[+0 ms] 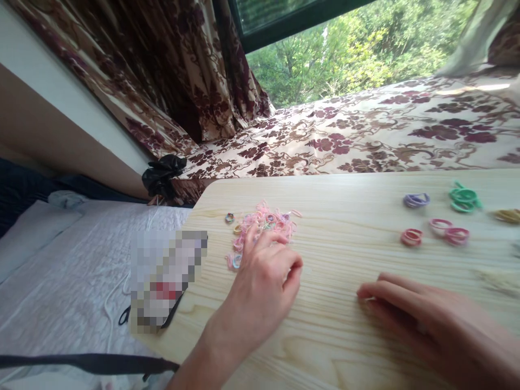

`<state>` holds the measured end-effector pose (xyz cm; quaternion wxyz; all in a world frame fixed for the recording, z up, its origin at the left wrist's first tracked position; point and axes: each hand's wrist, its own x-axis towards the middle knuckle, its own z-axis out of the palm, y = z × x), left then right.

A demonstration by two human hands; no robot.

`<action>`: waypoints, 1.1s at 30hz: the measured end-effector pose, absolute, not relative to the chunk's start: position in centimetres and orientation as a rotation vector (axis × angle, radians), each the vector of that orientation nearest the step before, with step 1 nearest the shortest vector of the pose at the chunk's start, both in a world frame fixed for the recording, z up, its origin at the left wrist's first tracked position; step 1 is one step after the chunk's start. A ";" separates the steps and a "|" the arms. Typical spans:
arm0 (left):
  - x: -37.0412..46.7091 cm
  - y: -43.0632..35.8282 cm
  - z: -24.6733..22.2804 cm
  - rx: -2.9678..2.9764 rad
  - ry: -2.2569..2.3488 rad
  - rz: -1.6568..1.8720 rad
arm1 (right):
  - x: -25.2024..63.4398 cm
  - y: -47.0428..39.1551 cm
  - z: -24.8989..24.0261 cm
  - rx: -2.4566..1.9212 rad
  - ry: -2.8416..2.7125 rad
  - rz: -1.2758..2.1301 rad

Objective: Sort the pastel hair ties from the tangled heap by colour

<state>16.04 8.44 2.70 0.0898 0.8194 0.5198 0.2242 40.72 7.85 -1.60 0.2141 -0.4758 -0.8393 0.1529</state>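
Note:
My left hand (268, 268) reaches over a heap of small, mostly pink elastic bands (266, 208). Its index finger is stretched down onto the heap, and the other fingers bend loosely. No band shows in its grasp. To the right, my right hand (418, 309) hovers low over or rests on the table, fingers extended and close together, with nothing visible in them. Beyond it lie sorted groups of bands: purple (416, 200), green (463, 197), red (411, 236), pink (456, 235) and mustard yellow (507, 215).
Everything lies on a pale wooden table (337, 216). A blurred-out flat object (174, 281) sits at its left edge. A bed (73, 271) adjoins on the left. Behind are a flowered window ledge (345, 135), curtains (203, 65) and a black bundle (162, 176).

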 end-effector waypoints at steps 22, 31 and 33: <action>20.1 7.4 0.3 2.287 1.240 1.091 | 39.1 6.9 -0.6 -1.085 -2.088 0.349; 19.8 7.3 0.2 2.300 1.260 1.100 | 39.2 7.2 0.1 -1.089 -2.082 0.411; 19.6 7.4 0.2 2.334 1.292 1.101 | 39.4 7.3 0.2 -1.098 -2.068 0.406</action>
